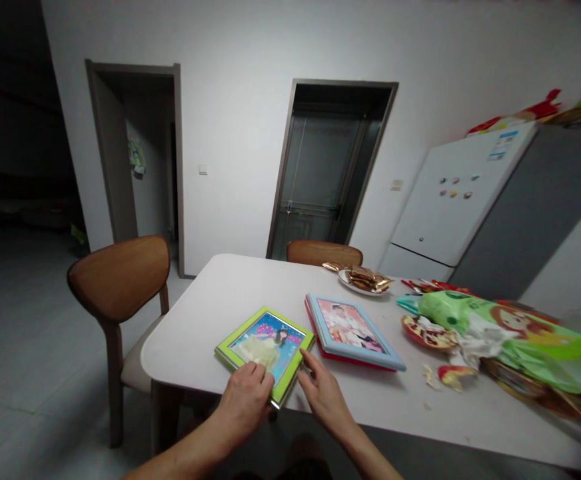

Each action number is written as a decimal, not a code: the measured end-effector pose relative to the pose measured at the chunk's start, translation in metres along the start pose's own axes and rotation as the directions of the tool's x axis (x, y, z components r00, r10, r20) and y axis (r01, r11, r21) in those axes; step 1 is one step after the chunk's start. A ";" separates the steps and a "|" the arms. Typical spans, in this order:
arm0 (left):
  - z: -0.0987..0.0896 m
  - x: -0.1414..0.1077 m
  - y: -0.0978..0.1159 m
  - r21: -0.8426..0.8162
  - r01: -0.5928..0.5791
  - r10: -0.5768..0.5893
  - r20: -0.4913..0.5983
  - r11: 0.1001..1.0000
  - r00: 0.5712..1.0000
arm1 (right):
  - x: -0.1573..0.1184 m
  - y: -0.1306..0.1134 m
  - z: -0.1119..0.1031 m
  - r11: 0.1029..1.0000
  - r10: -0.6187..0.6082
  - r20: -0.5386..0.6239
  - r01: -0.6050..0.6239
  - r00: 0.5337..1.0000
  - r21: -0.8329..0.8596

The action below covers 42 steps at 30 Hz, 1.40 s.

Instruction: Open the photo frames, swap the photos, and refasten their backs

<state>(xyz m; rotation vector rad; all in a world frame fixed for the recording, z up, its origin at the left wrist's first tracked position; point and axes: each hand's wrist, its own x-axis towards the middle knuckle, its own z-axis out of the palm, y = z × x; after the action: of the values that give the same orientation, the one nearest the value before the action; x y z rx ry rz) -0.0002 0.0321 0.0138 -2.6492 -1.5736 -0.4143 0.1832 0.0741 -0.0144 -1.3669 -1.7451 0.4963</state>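
Closest to my camera, 2 bare hands meet at a lime-green rectangular picture frame (270, 339) that lies at the near edge of the white, round-cornered table (195, 320). I see the left hand (248, 390) with its fingers curled over the frame's near side; its thumb is hidden, so I cannot tell whether it grips. The right hand (323, 393) is partly open, index finger and thumb apart, fingertips against the frame's right side.

Just right of it, I have a light-blue rectangular picture frame (353, 327) on top of a red frame (350, 361). Beyond those sits a white plate (353, 288) of shiny gold packets (363, 277). Farther right, I make out an opened red pomegranate piece (428, 333) beside a green printed plastic bag (550, 350).
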 end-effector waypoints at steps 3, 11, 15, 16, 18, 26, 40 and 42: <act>-0.019 0.003 -0.001 -0.083 0.045 -0.052 -0.091 0.996 0.994 | 0.002 -0.018 -0.003 0.994 0.032 -0.058 -0.026 0.998 0.103; -0.061 0.015 -0.038 -0.704 0.116 -0.517 -0.389 0.701 0.763 | 0.022 -0.065 0.039 0.985 -0.131 0.046 0.125 0.990 0.123; -0.034 0.010 -0.063 -0.862 0.186 -0.671 -0.213 0.471 0.710 | 0.025 -0.069 0.057 0.984 -0.177 0.097 0.176 0.979 0.025; -0.025 0.007 -0.067 -0.869 0.223 -0.687 -0.167 0.441 0.707 | 0.025 -0.068 0.058 0.984 -0.177 0.118 0.180 0.977 -0.016; -0.011 -0.003 -0.073 -0.862 0.282 -0.695 -0.108 0.422 0.711 | 0.025 -0.065 0.056 0.978 -0.171 0.165 0.188 0.971 -0.093; 0.010 -0.034 -0.061 -0.531 0.453 -0.584 -0.100 0.716 0.806 | 0.021 -0.056 0.045 0.949 -0.187 0.323 0.256 0.928 -0.186; 0.014 -0.031 -0.061 -0.445 0.036 -0.111 -0.144 0.895 0.983 | 0.021 -0.063 0.019 0.916 -0.215 0.595 0.371 0.774 -0.151; 0.013 -0.031 -0.063 -0.474 0.040 -0.124 -0.147 0.880 0.981 | 0.022 -0.062 0.022 0.905 -0.234 0.562 0.389 0.793 -0.173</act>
<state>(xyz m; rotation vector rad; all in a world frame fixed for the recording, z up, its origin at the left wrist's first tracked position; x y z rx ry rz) -0.0659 0.0383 -0.0127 -2.7667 -1.7127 -1.1350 0.1277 0.0779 0.0273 -1.1438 -2.5354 0.4782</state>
